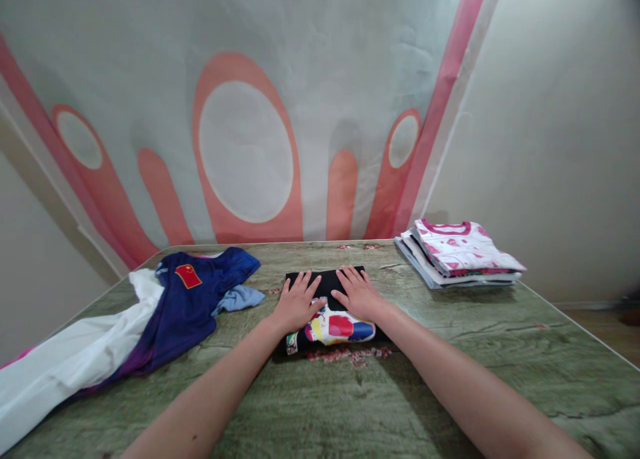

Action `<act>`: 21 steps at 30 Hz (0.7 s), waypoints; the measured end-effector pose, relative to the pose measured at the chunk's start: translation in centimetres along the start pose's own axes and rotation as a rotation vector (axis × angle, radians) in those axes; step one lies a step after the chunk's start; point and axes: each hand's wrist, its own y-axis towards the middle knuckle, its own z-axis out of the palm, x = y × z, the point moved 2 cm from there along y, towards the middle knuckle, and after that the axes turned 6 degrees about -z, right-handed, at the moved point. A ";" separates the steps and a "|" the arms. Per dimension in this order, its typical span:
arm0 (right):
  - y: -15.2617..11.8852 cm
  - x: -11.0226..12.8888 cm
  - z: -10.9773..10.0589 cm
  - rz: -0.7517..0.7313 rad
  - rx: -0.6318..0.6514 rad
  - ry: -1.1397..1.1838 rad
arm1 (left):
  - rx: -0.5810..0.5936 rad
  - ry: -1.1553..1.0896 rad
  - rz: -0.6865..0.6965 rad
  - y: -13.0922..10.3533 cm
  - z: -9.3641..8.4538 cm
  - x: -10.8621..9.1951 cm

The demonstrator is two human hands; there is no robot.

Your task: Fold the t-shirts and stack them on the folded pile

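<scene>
A folded black garment (327,280) with a bright red, yellow, blue and white print (334,328) lies in the middle of the green table (350,406). My left hand (297,302) lies flat on its left half, fingers spread. On its right half my right hand (357,292) presses down, fingers spread and pointing away from me. Neither hand grips anything.
A loose pile of clothes lies at the left: a dark blue shirt (193,299) with a red flag patch over a white garment (70,362). A neat stack of folded white-and-pink shirts (457,249) sits at the back right. A painted wall stands behind the table.
</scene>
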 end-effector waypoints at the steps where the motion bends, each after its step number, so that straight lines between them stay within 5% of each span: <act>1: -0.2 0.2 -0.1 0.006 -0.001 -0.006 | -0.008 0.002 0.002 -0.2 -0.2 -0.1; 5: -1.1 0.9 -1.0 0.007 0.015 -0.035 | 0.096 0.020 0.004 -1.1 -1.8 -0.9; 11: -2.6 1.0 -3.1 0.034 0.040 -0.130 | 0.291 0.063 -0.174 -1.1 -3.5 -2.9; 16: -5.0 3.3 -5.3 0.061 0.089 -0.203 | 0.283 0.094 -0.179 2.6 -3.5 -4.0; 21: -7.9 7.8 -6.4 -0.045 0.115 -0.070 | 0.320 0.025 0.026 6.1 -4.0 -6.3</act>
